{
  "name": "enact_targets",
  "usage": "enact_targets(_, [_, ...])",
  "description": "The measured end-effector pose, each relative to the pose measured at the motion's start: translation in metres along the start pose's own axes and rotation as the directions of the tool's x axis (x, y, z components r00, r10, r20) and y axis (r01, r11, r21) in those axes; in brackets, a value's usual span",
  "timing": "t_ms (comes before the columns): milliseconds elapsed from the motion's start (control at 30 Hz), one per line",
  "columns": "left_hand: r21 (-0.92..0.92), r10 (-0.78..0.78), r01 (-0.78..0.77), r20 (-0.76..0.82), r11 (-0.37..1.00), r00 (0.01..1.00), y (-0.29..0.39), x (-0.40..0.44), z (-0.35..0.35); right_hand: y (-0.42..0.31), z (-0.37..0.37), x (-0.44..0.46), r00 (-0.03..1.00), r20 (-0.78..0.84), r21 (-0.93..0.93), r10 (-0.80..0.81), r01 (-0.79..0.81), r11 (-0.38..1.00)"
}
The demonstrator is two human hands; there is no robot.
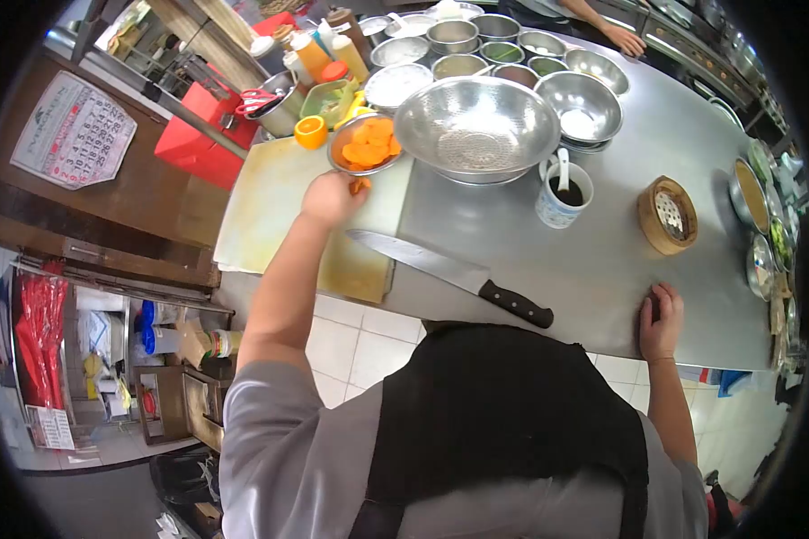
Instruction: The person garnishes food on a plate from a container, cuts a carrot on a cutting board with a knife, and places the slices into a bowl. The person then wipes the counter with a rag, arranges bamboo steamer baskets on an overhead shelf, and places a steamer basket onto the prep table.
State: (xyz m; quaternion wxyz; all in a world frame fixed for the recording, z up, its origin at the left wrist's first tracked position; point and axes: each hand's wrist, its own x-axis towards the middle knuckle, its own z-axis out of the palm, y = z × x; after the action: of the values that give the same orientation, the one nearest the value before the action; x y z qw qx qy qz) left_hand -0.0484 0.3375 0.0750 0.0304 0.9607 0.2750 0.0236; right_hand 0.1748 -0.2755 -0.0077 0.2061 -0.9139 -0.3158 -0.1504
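My left hand point(331, 199) is over the cutting board point(265, 207), its fingers closed on small carrot pieces point(360, 186). Just beyond it stands a metal bowl with carrot slices point(368, 145). A kitchen knife point(463, 274) lies across the board's right edge and the steel table, its black handle towards me. At the table's near edge rests my right hand point(661, 325), loosely curled, with a gap between thumb and fingers and nothing seen in it.
A large perforated colander point(476, 126), a mug with dark liquid and a spoon point(564, 196), and a bamboo steamer point(667, 216) stand on the steel table. Half an orange point(311, 132) sits behind the board. Several metal bowls line the back. A co-worker's hand point(625, 40) is at the far edge.
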Motion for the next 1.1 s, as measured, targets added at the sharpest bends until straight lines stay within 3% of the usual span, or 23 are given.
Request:
enact_targets(133, [0.059,-0.033,0.036,-0.061,0.998,0.998,-0.005,0.005,0.017,-0.003,-0.001,0.0,1.0,0.01,-0.008,0.004,-0.004,1.0])
enact_targets(233, [-0.025,0.009,-0.013,-0.155,1.0,0.988,-0.011,0.002,0.026,-0.002,-0.001,-0.001,1.0,0.016,-0.025,0.01,-0.009,1.0])
enact_targets(433, [-0.169,-0.054,0.046,-0.042,0.985,0.998,0.002,-0.006,0.005,-0.004,-0.003,0.0,1.0,0.014,-0.029,0.006,-0.006,1.0])
enact_targets(533, [-0.152,-0.035,0.043,0.051,0.987,0.998,0.006,-0.001,0.008,-0.005,-0.002,0.001,1.0,0.011,-0.035,0.013,-0.012,0.999])
enact_targets(733, [-0.18,0.116,-0.119,-0.027,0.976,0.993,-0.003,-0.002,0.017,-0.008,-0.002,0.001,1.0,0.001,-0.041,0.004,-0.004,0.999])
enact_targets(867, [-0.38,0.091,-0.061,0.06,0.923,0.994,0.021,-0.02,0.011,-0.011,-0.006,0.003,0.999,-0.013,-0.053,-0.032,0.032,0.998])
enact_targets(967, [-0.456,0.081,-0.016,0.124,0.89,0.989,0.038,-0.03,0.011,-0.002,0.0,-0.002,0.986,-0.122,-0.019,-0.117,0.115,0.993])
enact_targets(1033, [-0.498,0.077,-0.007,0.12,0.867,0.99,0.043,-0.035,0.016,-0.054,-0.003,0.012,0.99,-0.117,0.208,-0.076,0.099,0.973])
enact_targets(1100, [-0.434,0.122,-0.091,0.044,0.896,0.992,0.041,-0.035,0.024,-0.115,0.01,0.031,0.99,0.109,0.465,-0.085,0.024,0.885])
